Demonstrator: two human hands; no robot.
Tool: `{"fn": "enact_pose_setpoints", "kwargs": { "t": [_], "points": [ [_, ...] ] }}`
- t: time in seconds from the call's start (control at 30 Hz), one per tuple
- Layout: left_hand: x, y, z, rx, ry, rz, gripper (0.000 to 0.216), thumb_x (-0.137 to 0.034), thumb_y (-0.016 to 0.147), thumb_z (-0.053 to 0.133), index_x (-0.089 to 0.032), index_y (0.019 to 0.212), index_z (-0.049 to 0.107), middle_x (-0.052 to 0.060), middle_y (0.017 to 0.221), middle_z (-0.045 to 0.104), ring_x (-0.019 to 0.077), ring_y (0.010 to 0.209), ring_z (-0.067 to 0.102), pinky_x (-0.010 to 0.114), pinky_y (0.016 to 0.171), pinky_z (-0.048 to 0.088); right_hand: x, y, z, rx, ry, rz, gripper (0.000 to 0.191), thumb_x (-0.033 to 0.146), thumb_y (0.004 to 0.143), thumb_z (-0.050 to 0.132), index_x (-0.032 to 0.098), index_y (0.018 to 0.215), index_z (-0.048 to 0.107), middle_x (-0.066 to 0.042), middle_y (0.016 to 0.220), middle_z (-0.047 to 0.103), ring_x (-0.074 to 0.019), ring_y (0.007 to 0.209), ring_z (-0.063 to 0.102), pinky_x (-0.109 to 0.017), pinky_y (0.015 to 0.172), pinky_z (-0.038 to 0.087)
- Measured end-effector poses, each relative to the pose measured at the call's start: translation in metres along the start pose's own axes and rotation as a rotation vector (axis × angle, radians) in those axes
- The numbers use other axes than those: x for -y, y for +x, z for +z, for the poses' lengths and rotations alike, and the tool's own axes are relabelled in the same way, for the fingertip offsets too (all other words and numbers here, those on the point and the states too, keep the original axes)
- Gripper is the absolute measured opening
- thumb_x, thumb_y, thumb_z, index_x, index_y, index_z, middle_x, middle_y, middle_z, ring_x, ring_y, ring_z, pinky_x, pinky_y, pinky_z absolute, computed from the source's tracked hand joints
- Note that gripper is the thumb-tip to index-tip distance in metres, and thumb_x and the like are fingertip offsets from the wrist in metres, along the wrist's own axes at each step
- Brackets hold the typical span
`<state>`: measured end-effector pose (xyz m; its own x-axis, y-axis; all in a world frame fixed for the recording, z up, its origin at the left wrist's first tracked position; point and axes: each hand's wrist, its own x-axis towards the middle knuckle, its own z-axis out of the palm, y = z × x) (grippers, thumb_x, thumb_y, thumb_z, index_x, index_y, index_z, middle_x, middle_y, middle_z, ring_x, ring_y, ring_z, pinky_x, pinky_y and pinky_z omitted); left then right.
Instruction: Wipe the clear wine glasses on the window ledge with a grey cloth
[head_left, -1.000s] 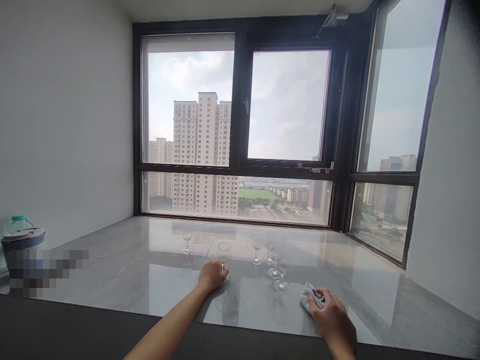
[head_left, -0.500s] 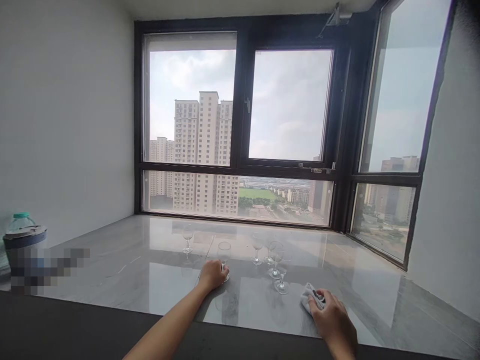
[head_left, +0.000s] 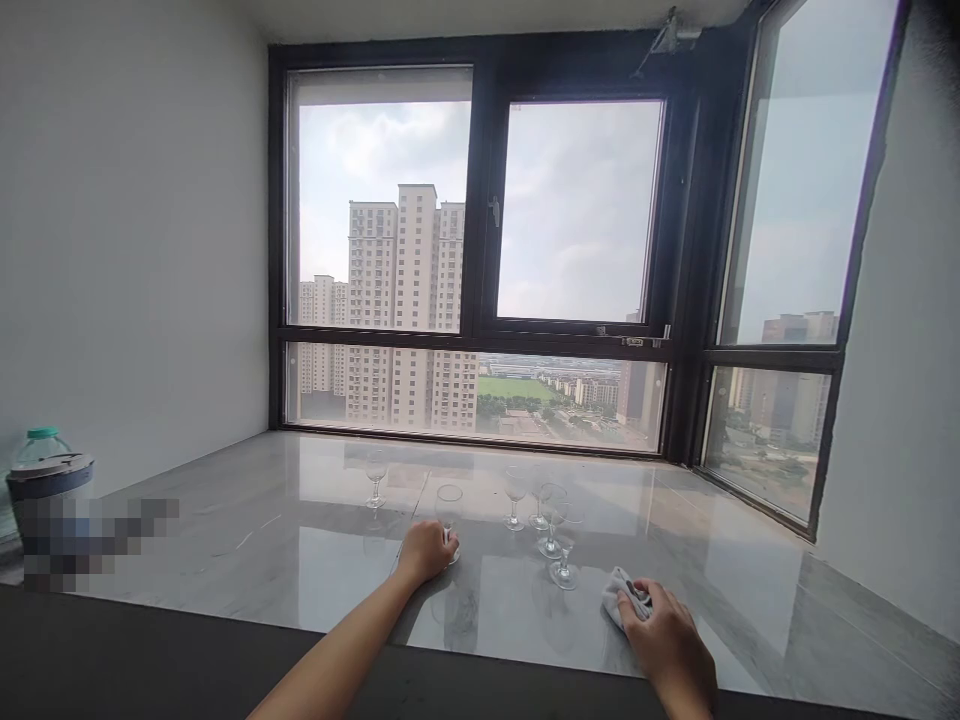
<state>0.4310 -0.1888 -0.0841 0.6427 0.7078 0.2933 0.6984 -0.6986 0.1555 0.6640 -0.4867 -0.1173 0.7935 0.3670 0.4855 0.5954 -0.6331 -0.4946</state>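
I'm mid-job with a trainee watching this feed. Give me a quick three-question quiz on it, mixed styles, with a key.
1. Multiple choice. The right hand holds: A) a tub, B) a cloth, C) a window handle.
2. True or false: the left hand is touching a glass.
3. Fill in the blank: the bottle at the far left of the picture has a ____ cap.

Key: 1 B; 2 true; 3 green.
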Motion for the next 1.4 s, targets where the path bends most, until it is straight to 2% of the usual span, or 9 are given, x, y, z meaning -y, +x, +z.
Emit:
{"fn": "enact_pose_setpoints", "kwargs": {
  "t": [0.17,0.83,1.2,1.4],
  "points": [
    [0.000,-0.001,-0.001,-0.006,0.009,-0.006,0.048,-0.044,0.091,0.038,-0.017,0.076,0.075,0.014,0.082,0.073,0.0237,0.080,0.068,0.034,0.081,0.044,-0.005,0.001,0.004,0.016,-0.007,0.007,0.037,0.052,0.085,0.036,0.025,0.100,0.058,-0.010,0.108,0.066,-0.0293,0.105,0.059,-0.038,0.079,0.046],
    [0.000,-0.001,-0.002,0.005,-0.008,-0.004,0.044,-0.044,0.091,0.040,-0.018,0.080,0.074,0.013,0.083,0.073,0.0239,0.082,0.068,0.034,0.082,0.043,0.000,0.000,0.000,-0.001,0.004,0.020,0.036,0.049,0.082,0.039,0.024,0.100,0.058,-0.011,0.106,0.067,-0.0294,0.107,0.059,-0.039,0.085,0.046],
    [-0.001,-0.001,-0.001,0.018,0.004,-0.012,0.048,-0.045,0.092,0.037,-0.018,0.078,0.075,0.014,0.082,0.074,0.0239,0.081,0.068,0.033,0.079,0.044,0.002,-0.001,-0.005,0.084,-0.005,0.054,0.041,0.053,0.084,0.035,0.024,0.104,0.057,-0.011,0.112,0.065,-0.0308,0.110,0.057,-0.040,0.080,0.047],
    [-0.001,-0.001,-0.001,0.009,0.002,-0.010,0.047,-0.043,0.092,0.037,-0.018,0.080,0.075,0.014,0.084,0.074,0.0239,0.083,0.068,0.034,0.082,0.044,0.002,-0.001,-0.005,0.073,-0.012,0.050,0.039,0.051,0.085,0.036,0.024,0.103,0.057,-0.011,0.113,0.065,-0.0307,0.111,0.057,-0.040,0.083,0.047]
  ]
}}
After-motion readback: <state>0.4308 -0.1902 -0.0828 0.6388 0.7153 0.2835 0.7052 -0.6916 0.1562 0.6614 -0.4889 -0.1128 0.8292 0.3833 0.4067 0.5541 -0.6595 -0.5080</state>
